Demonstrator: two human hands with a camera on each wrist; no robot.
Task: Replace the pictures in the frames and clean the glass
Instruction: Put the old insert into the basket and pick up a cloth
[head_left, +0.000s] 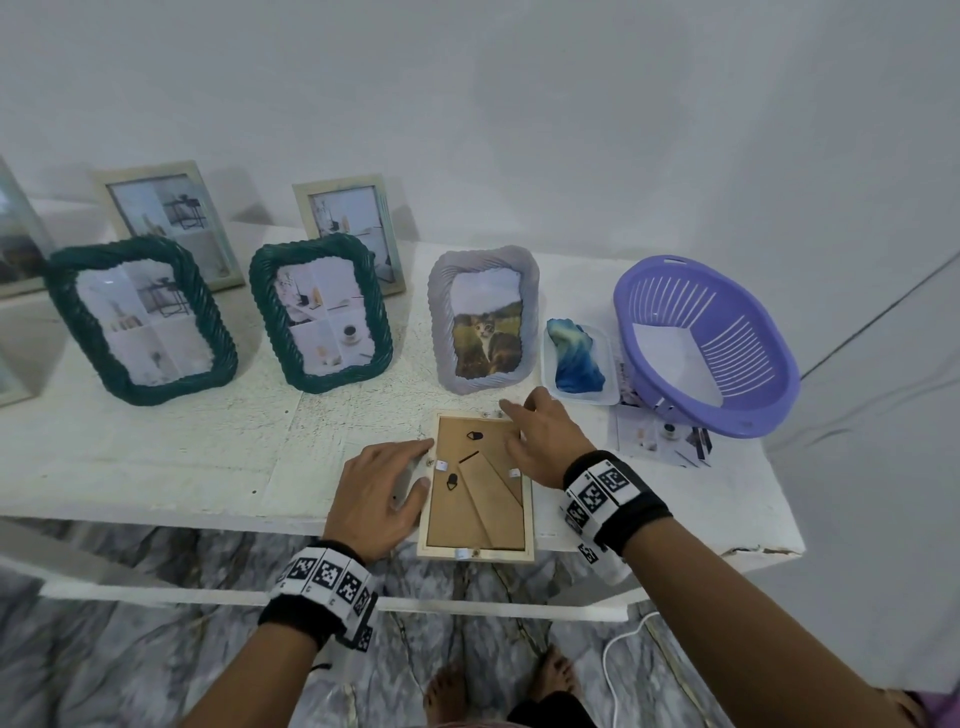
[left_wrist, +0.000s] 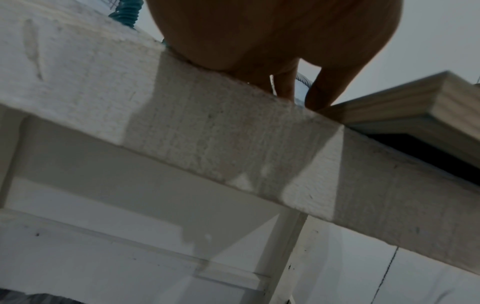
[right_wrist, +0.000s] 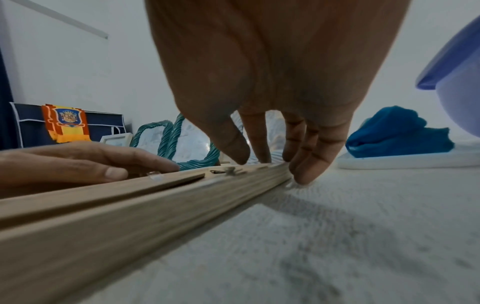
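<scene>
We see the wooden frame (head_left: 475, 486) lying face down at the front edge of the white table (head_left: 156, 457). Its long side points away from us, and its near end hangs over the edge. Its back is brown board with small black clips. Our left hand (head_left: 376, 491) lies flat beside it, and our right hand (head_left: 543, 441) presses straight fingers on its far corner

Behind the left grip (head_left: 375, 491), the wrist wears a black fabric band (head_left: 322, 597) wrapped by a white strip printed with square black-and-white coded markers. Behind the right grip (head_left: 545, 441) sits a matching black band (head_left: 613, 501) with the same white marker strip. Both forearms are bare, without sleeves. Below the grips, two bare feet (head_left: 553, 675) show.
</scene>
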